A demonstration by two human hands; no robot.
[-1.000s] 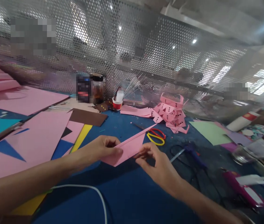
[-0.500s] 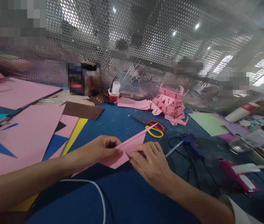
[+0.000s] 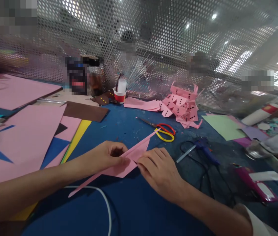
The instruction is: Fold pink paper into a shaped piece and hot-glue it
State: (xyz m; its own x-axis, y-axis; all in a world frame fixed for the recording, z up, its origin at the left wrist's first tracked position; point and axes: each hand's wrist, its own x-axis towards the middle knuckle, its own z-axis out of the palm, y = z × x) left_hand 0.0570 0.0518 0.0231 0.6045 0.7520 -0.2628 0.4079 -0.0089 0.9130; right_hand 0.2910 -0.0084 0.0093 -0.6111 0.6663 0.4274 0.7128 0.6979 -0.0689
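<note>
Between my hands, above the blue table, is a folded piece of pink paper with a long narrow strip running along its upper edge. My left hand pinches it near the middle, thumb on the near face. At its right side, the fingers of my right hand are closed on the paper's edge by a small notch; the fingertips are partly hidden. Just beyond the paper's far tip lie scissors with red and yellow handles.
Pink and coloured sheets cover the left side. Pink cut-outs with black dots are piled at the back, near a paper cup. On the right lie a blue glue gun and a magenta device. A white cable crosses in front.
The pink paper has shifted slightly left and its strip's near end now shows further out below my left wrist. Both hands keep their hold. The view has turned slightly.
</note>
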